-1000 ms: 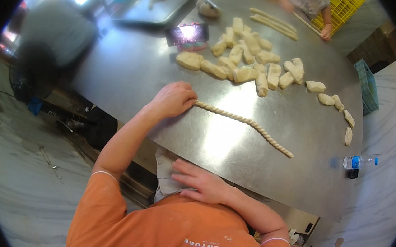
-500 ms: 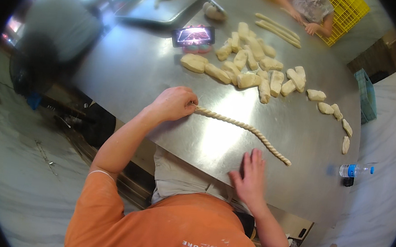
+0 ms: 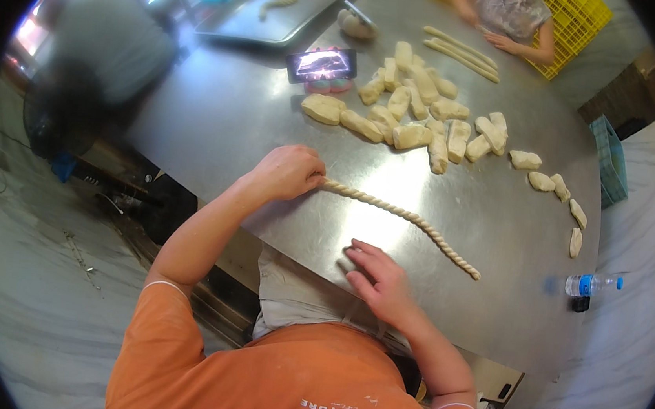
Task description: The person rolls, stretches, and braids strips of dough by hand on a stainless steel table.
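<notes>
A long twisted dough rope point(image 3: 402, 210) lies across the steel table point(image 3: 294, 225), slanting down to the right. Its left end is pinched in the closed fingers of my left hand point(image 3: 293, 173). My right hand point(image 3: 379, 280) hovers or rests by the table's near edge, below the rope and apart from it. Its fingers are apart, with nothing in them. Beyond the rope sits a heap of short pale dough pieces point(image 3: 411, 137). A few more dough pieces point(image 3: 540, 182) trail off to the right.
A phone point(image 3: 322, 66) with a lit screen stands behind the heap, near a metal tray point(image 3: 282, 23) holding dough strips. Straight dough strips point(image 3: 462, 53) lie by another person point(image 3: 515, 21) at the far side. A water bottle point(image 3: 589, 285) is at the right edge.
My right hand has moved left along the near edge, away from the rope's right end. My left hand keeps hold of the left end. The far person's hands have shifted.
</notes>
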`<control>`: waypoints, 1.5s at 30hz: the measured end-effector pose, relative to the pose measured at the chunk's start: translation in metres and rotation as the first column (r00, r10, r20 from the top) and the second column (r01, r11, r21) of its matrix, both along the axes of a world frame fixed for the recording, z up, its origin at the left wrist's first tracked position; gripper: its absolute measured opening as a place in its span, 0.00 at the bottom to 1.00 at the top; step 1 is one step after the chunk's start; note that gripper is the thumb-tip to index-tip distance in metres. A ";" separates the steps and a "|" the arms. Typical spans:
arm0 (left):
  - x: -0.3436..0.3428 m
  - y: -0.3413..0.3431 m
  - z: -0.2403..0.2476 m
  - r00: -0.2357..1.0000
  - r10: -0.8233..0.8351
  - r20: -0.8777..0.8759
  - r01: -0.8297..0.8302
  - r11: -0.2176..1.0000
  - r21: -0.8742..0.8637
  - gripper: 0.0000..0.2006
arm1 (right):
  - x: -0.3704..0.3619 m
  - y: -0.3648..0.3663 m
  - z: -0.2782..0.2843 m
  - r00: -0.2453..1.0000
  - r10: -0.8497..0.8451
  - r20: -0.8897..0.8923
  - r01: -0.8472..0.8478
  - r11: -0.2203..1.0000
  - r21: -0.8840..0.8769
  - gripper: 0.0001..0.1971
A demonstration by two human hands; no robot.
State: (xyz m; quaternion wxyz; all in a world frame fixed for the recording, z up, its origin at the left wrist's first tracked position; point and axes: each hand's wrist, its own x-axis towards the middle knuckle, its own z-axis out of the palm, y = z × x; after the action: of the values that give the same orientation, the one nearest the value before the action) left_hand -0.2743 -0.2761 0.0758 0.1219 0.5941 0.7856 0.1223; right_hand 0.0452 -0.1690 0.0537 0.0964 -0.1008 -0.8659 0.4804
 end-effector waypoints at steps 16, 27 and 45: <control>-0.015 -0.033 -0.058 0.962 0.093 -0.258 0.021 0.913 0.407 0.12 | 0.084 0.114 -0.048 0.902 -0.427 -0.059 0.338 0.616 0.712 0.25; -0.040 -0.052 -0.079 0.869 0.341 -0.358 -0.170 0.886 0.431 0.20 | 0.091 0.156 -0.018 0.819 -0.488 0.302 0.551 0.815 -0.179 0.11; -0.059 -0.051 -0.075 0.935 0.280 -0.217 -0.214 0.934 0.285 0.18 | 0.129 0.120 -0.032 0.778 -0.540 0.321 0.151 0.657 0.739 0.33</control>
State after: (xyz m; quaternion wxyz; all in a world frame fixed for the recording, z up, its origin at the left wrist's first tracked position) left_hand -0.3331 -0.3276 0.0009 -0.0743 0.5112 0.8411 0.1602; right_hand 0.1746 -0.0486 0.0215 -0.0154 -0.3529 -0.9338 0.0571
